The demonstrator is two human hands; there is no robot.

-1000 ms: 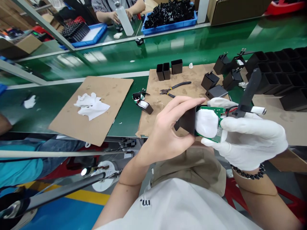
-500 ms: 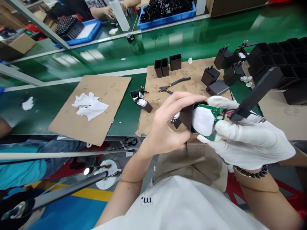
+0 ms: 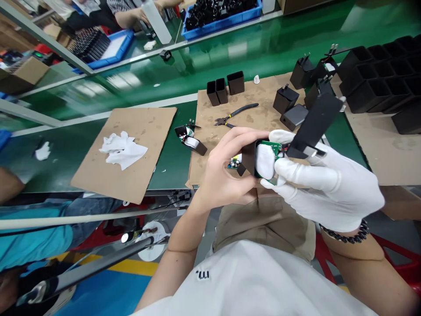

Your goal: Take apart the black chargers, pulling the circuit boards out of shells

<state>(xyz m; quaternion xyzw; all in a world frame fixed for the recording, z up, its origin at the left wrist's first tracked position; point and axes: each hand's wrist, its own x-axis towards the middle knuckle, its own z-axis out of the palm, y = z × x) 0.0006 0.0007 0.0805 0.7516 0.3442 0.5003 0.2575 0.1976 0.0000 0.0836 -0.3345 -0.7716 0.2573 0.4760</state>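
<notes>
My bare left hand [image 3: 219, 173] is wrapped round a black plastic charger case [image 3: 249, 157], its mouth facing right. My right hand [image 3: 332, 186], in a white glove, pinches a green circuit board [image 3: 275, 146] with a white pad [image 3: 265, 161] on it. The board sits partly inside the case. A black end cap [image 3: 316, 125] hangs by wires from the board and rests tilted above my right fingers. Beyond my left hand, a small board with components [image 3: 234, 162] lies on the cardboard. An opened charger [image 3: 194, 144] lies left of my hands.
Cutting pliers [image 3: 241, 110] and upright black cases [image 3: 236, 83] stand or lie on the cardboard mat [image 3: 202, 125]. Finished-looking chargers [image 3: 285, 99] and rows of cases [image 3: 375, 92] are at right. White gloves [image 3: 123, 149] lie on the left cardboard. A co-worker's arm [image 3: 130, 18] shows across the bench.
The circuit board has slid deeper into the case, with less of it showing. My right hand has moved left toward my left hand, and the end cap has turned its broad face toward me.
</notes>
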